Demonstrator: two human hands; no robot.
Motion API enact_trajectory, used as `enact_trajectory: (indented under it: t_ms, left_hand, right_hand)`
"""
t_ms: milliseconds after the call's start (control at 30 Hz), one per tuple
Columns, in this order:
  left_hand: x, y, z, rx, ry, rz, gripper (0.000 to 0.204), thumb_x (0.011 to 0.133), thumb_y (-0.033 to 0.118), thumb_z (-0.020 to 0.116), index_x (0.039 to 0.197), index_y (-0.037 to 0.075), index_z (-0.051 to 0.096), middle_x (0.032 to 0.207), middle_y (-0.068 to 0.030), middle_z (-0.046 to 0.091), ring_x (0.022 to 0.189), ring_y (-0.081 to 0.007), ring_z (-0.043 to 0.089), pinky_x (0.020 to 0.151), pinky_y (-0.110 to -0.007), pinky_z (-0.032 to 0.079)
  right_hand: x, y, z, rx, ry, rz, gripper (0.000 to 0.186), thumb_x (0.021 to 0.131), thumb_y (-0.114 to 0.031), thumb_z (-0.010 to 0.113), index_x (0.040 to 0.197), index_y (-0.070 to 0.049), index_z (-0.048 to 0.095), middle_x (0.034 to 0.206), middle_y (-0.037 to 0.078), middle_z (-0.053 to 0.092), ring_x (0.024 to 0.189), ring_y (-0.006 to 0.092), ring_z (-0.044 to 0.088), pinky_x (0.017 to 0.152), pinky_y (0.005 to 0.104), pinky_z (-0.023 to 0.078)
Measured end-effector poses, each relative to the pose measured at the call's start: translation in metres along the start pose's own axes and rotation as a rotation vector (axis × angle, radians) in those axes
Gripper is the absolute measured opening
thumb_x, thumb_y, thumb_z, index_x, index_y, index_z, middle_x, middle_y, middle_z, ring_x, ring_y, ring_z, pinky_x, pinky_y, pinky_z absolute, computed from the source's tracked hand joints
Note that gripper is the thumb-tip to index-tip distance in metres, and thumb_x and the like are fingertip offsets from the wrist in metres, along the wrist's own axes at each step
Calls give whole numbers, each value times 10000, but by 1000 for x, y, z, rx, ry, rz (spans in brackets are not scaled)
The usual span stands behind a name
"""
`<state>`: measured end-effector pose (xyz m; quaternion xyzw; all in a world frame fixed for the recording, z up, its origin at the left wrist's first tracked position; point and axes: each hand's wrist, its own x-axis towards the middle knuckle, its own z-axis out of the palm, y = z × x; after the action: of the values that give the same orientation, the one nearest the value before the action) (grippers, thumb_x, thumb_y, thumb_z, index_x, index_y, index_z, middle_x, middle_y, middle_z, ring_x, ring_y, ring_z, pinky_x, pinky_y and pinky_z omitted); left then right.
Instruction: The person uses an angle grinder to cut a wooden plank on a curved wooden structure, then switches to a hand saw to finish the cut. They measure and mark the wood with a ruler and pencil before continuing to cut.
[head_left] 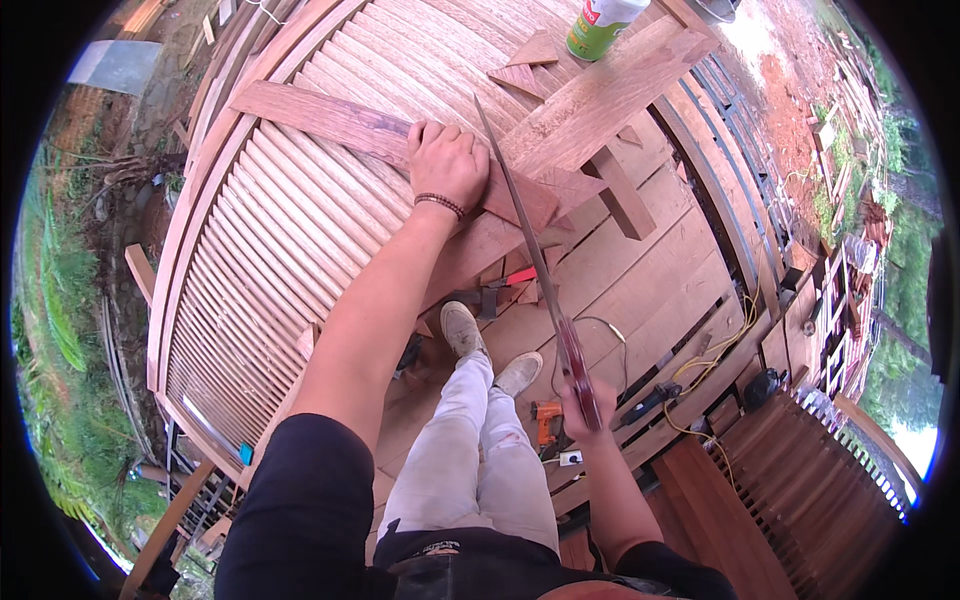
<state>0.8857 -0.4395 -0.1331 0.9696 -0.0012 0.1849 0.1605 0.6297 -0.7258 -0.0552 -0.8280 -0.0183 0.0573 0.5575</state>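
My left hand (449, 165), a beaded bracelet at its wrist, is closed over a reddish-brown wooden board (335, 122). It presses the board down across a slatted wooden panel (290, 215). In my right hand (588, 408) is the dark red handle of a handsaw, gripped low on the right. The long, thin saw blade (541, 265) slants up and away, passing just right of my left hand and across the board's right end. Whether its teeth touch the wood, I cannot tell. Small triangular offcuts (530, 65) lie on the panel beyond the blade.
A green and white can (603, 28) stands at the far edge. A thick beam (610, 100) lies right of the blade. On the plank floor are an orange power tool (547, 423), a dark grinder-like tool (650, 402) and a yellow cord (712, 350). Stacked dark boards (770, 480) are at lower right.
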Motion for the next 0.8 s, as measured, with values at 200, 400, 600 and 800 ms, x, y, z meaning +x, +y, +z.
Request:
enact_trajectory:
  t_ms: [200, 400, 600, 800]
  left_hand:
    - [-3, -9, -5, 25, -6, 3, 283, 907, 235, 538, 735, 78, 699, 855, -87, 673, 963, -276, 600, 1085, -462, 358]
    - [3, -6, 7, 27, 36, -8, 290, 890, 253, 554, 729, 78, 720, 850, -91, 689, 986, -270, 613, 1118, -479, 340]
    - [13, -32, 1, 68, 5, -63, 306, 920, 244, 523, 737, 77, 703, 859, -89, 689, 969, -283, 604, 1076, -463, 357]
    - [21, -19, 5, 26, 62, -84, 302, 894, 253, 536, 736, 79, 726, 857, -89, 690, 975, -273, 603, 1089, -473, 347]
  right_hand:
    - [-20, 15, 5, -39, -7, -29, 59, 842, -32, 716, 806, -23, 670, 642, 110, 613, 526, 261, 622, 512, 364, 464]
    - [7, 22, 8, -122, -21, -64, 49, 858, -47, 679, 849, 0, 688, 671, 127, 622, 561, 267, 628, 538, 353, 471]
    - [-3, -13, -12, -25, -71, 50, 24, 852, -14, 674, 831, -2, 671, 650, 104, 597, 559, 242, 615, 537, 334, 446]
    - [18, 9, 2, -89, -49, -48, 53, 841, -32, 703, 807, -12, 667, 643, 94, 603, 555, 228, 614, 546, 333, 462]
